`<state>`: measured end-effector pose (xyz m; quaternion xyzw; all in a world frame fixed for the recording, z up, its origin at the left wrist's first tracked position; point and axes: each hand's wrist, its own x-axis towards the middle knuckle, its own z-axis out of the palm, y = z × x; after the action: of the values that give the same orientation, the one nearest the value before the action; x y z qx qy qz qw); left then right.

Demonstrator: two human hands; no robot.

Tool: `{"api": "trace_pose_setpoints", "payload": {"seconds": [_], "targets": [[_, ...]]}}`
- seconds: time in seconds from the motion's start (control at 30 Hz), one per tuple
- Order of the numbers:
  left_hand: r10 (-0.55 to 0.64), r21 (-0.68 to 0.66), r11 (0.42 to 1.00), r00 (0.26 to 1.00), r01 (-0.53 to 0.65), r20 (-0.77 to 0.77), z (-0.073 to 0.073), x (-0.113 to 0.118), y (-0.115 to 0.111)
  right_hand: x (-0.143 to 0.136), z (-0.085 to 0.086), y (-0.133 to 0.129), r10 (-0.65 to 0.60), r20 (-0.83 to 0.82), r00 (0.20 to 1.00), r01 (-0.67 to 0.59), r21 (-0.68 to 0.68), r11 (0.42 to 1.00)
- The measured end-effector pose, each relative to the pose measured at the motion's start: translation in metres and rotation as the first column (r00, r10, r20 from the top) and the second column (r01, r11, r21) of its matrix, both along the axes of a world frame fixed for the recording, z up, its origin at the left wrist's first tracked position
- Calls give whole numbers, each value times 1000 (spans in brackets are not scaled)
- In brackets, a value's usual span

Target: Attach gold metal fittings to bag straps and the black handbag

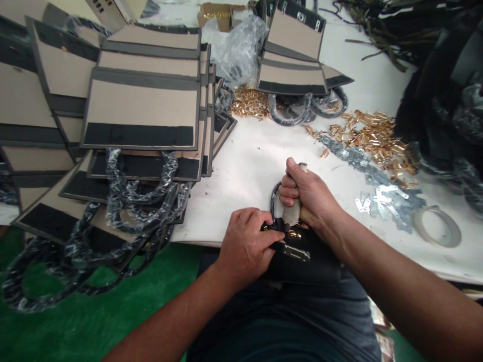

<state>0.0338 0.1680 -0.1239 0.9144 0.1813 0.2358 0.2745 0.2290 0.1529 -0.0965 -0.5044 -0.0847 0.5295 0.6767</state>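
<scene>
My right hand [313,196] is wrapped in a fist around a pale, cloth-like or taped tool [292,213], whose exact kind I cannot make out. Its lower end points down at a black bag panel [305,274] lying at the table's front edge and over my lap. My left hand [245,241] pinches a dark part of this panel beside the tool's end. Close to the fingers show gold fittings [295,234] and a shiny slotted metal plate [297,253]. Behind the hands curves a dark handle [275,195], partly hidden.
Stacked bag panels [141,103] with plastic-wrapped handles [141,196] fill the left. More panels [294,70] lie at the back. Gold clips [370,133], silver metal plates [388,198] and a tape roll [436,227] are on the white table [226,188] to the right.
</scene>
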Motion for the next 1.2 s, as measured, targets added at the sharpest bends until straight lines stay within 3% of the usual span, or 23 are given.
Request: {"api": "trace_pose_setpoints", "payload": {"seconds": [0.73, 0.8, 0.87, 0.97, 1.07, 1.13, 1.2], "targets": [[4, -29, 1000, 1000, -4, -9, 0, 1, 1, -4, -1, 1, 31, -34, 999, -31, 0, 1000], [14, -25, 1000, 1000, -14, 3, -1, 0, 2, 0, 4, 1, 27, -73, 997, -27, 4, 1000], [32, -14, 999, 999, -32, 16, -1, -1, 2, 6, 20, -5, -5, -68, 998, 8, 47, 999], [66, 4, 998, 997, -67, 47, 1, -3, -2, 9, 57, -36, -76, 55, 996, 66, 176, 982], [89, -60, 995, 993, -84, 78, 5, -5, -8, -3, 81, -92, -142, 208, 968, 97, 216, 972], [117, -190, 977, 987, -95, 111, 11, -6, -15, -21, 78, -131, -154, 346, 925, 113, 136, 984], [185, -358, 926, 970, -119, 155, 20, -6, -22, -42, 62, -161, -12, 535, 845, 47, -51, 998]]}}
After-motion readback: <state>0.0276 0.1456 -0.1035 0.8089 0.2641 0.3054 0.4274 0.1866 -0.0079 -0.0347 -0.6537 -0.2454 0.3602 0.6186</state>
